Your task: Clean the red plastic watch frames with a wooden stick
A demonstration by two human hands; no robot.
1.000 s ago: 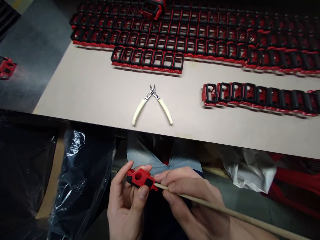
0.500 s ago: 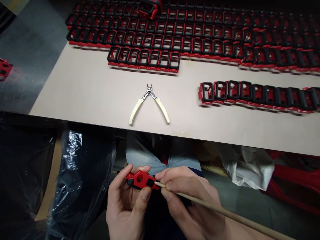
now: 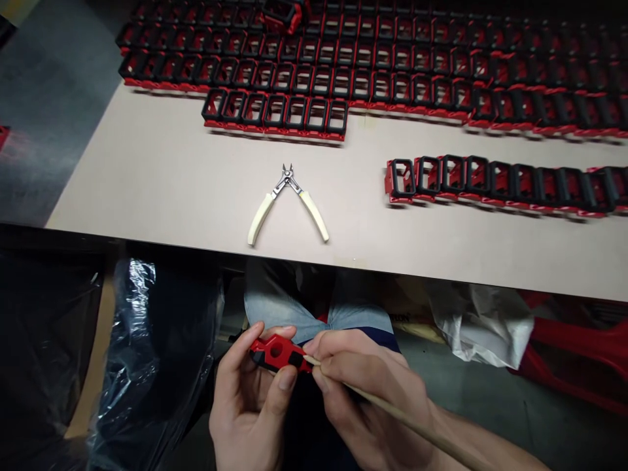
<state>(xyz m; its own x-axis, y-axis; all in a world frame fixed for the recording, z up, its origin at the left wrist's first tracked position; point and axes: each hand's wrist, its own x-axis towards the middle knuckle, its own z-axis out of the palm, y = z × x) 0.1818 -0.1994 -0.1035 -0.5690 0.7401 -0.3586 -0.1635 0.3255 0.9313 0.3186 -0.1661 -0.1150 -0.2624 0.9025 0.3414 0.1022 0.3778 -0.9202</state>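
My left hand holds a small red-and-black plastic part between thumb and fingers, low over my lap. My right hand pinches a thin wooden stick, whose tip touches the part's right end. Up on the beige table lie side cutters with cream handles, out of reach of both hands. Beyond them stand long rows of black-and-red frames, with a shorter row to the right.
Below the table's near edge, black plastic sheeting hangs at left and a white bag lies at right beside red plastic pieces. My denim-covered knees sit under the hands. A grey floor shows beyond the table's left edge.
The stick's tail has swung down to a steeper angle, its tip still on the red part. The table and its rows have slid left and up in view as my head turned.
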